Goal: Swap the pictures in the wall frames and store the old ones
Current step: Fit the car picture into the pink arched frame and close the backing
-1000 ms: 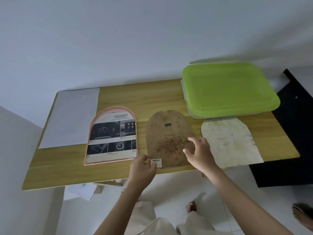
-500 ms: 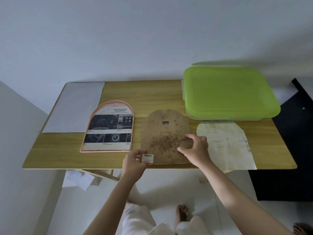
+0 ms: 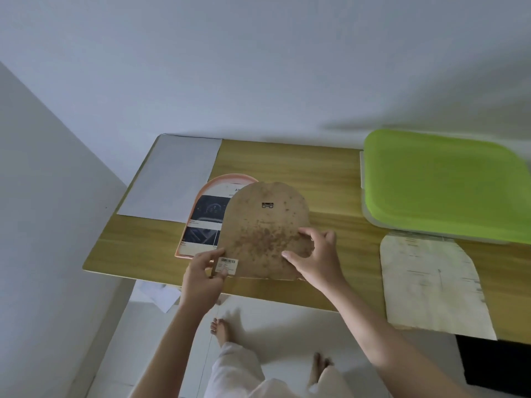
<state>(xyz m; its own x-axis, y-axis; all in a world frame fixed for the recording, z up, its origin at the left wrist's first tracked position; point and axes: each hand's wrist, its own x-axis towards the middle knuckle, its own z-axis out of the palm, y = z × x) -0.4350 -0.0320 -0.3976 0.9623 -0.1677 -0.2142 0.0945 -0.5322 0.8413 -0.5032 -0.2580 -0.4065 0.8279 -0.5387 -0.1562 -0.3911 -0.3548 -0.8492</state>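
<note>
over the arched frame (image 3: 201, 214), left hand (image 3: 201, 278) and right hand (image 3: 316, 261) grip pinching backing board (image 3: 264, 231)

Wooden table (image 3: 330, 173) against white wall (image 3: 258, 67); black mat (image 3: 494, 366) on floor, right.

a barcode sticker (image 3: 228, 264) on the brown backing board (image 3: 265, 228) is too small to read.

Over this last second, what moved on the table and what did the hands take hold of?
The brown backing board has shifted left and now overlaps the arched frame holding the car picture. The left hand pinches its labelled corner; the right hand holds its right edge. The green-lidded box, old print and white sheet stayed put.
</note>
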